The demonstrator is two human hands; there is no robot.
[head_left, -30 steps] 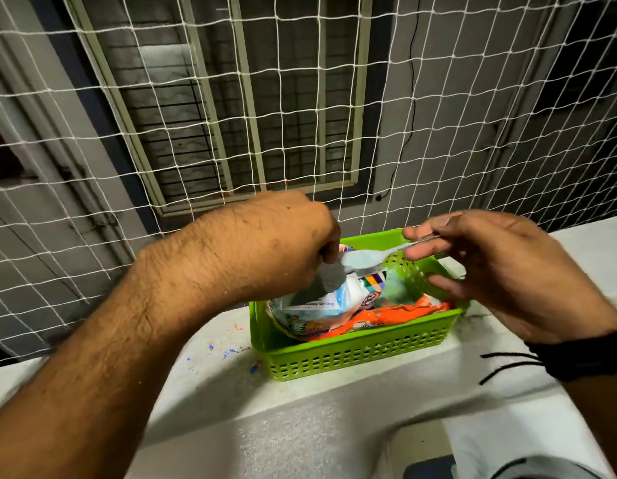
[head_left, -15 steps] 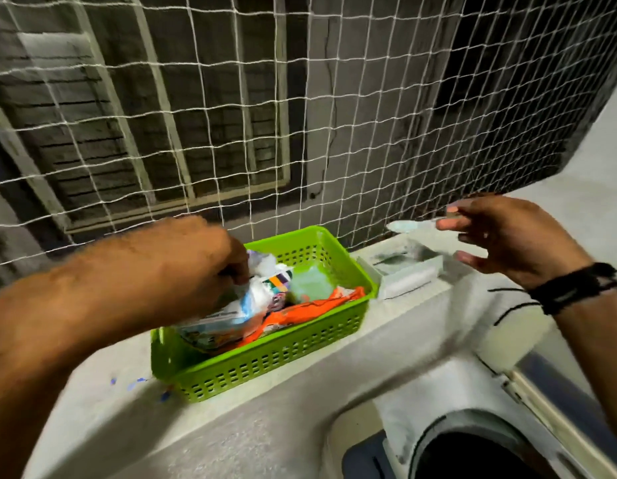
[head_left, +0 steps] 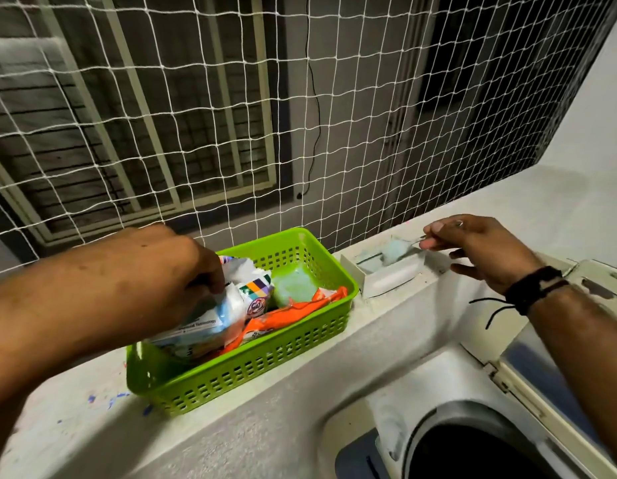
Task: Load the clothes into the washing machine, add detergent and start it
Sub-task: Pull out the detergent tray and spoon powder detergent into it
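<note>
Spoon [head_left: 395, 249] pinched by right hand [head_left: 479, 250] over tray [head_left: 386, 283].

A white-and-blue detergent packet [head_left: 210, 316] lies tilted in the green basket [head_left: 300, 344] at centre. A spoon [head_left: 395, 250] heaped with pale powder hovers over the white drawer [head_left: 386, 274], centre-right. The washer drum [head_left: 472, 444] gapes dark, lower right.
</note>
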